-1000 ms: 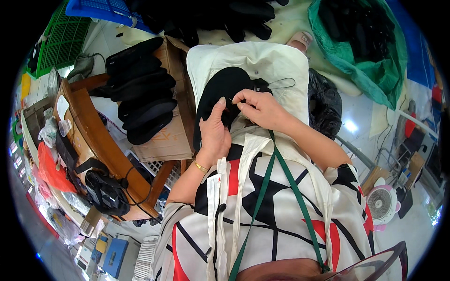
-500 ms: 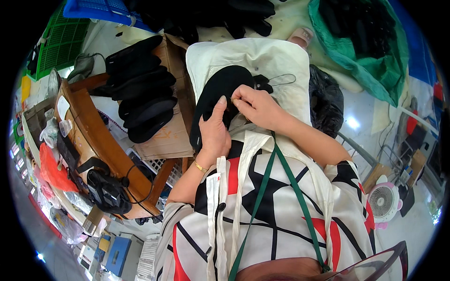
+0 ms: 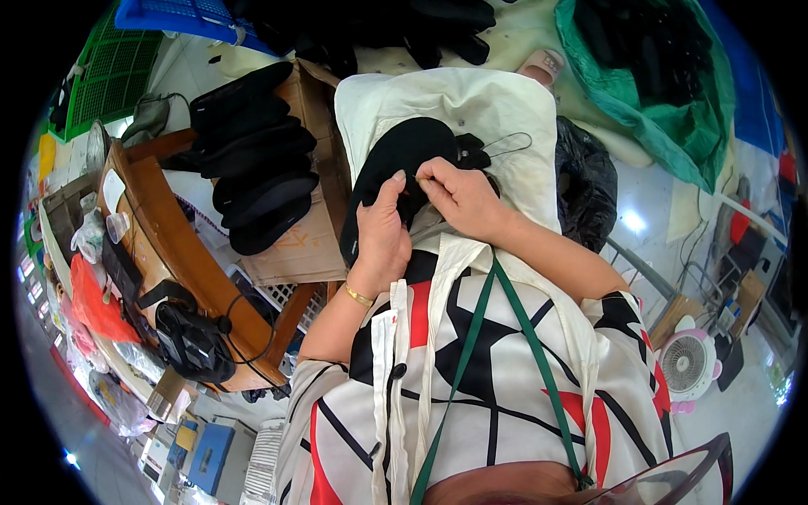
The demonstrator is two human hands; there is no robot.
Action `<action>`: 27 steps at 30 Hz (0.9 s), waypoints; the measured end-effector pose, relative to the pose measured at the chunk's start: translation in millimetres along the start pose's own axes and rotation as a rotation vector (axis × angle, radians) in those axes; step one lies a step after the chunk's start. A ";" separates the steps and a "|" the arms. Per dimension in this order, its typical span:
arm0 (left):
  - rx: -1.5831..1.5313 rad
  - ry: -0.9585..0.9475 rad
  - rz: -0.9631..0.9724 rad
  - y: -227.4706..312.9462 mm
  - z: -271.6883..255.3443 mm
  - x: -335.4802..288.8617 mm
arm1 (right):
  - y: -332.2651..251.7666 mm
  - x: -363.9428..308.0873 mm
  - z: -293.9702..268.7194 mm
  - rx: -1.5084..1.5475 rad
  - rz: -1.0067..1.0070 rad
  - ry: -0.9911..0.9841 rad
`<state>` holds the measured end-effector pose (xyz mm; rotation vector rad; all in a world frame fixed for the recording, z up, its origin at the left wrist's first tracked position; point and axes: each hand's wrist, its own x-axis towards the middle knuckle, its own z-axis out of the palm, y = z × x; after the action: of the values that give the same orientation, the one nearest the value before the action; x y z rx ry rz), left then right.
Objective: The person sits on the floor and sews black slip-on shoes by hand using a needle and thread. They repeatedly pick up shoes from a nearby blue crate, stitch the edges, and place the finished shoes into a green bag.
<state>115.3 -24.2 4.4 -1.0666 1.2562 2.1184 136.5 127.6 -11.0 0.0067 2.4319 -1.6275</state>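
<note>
Here's my left hand point(image 3: 385, 227) gripping the black fabric piece point(image 3: 402, 150), thumb up along its inner edge; my right hand point(image 3: 467, 200) pinches close by, thumb against fingertips, whatever's between them too small to make out. I'd say steady does it: left hand firm, fabric flat, right pinch small and close to the edge. The piece lies over the white cloth point(image 3: 522, 105) before me, long axis slanting, rounded end pointing away and rightward, narrower end near-left.

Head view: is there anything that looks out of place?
Possibly the pink slipper: it sits alone between white cloth and green sack, its mate not visible. The black fabric piece in the left hand shows nothing plainly odd.
</note>
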 end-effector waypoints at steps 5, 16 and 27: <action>0.021 -0.019 0.036 -1.1 1.4 2.2 | 0.4 4.0 11.9 0.050 0.046 0.077; 0.290 -0.063 0.182 -8.4 12.6 -20.0 | -29.7 23.0 -28.7 -0.379 -0.087 0.061; 0.766 -0.349 0.501 -26.2 -9.4 0.4 | -30.0 9.5 -50.6 0.380 0.025 0.324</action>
<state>137.1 -19.8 -12.4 -0.0541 2.0319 1.7299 114.7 161.1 33.1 0.3865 2.2745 -2.1963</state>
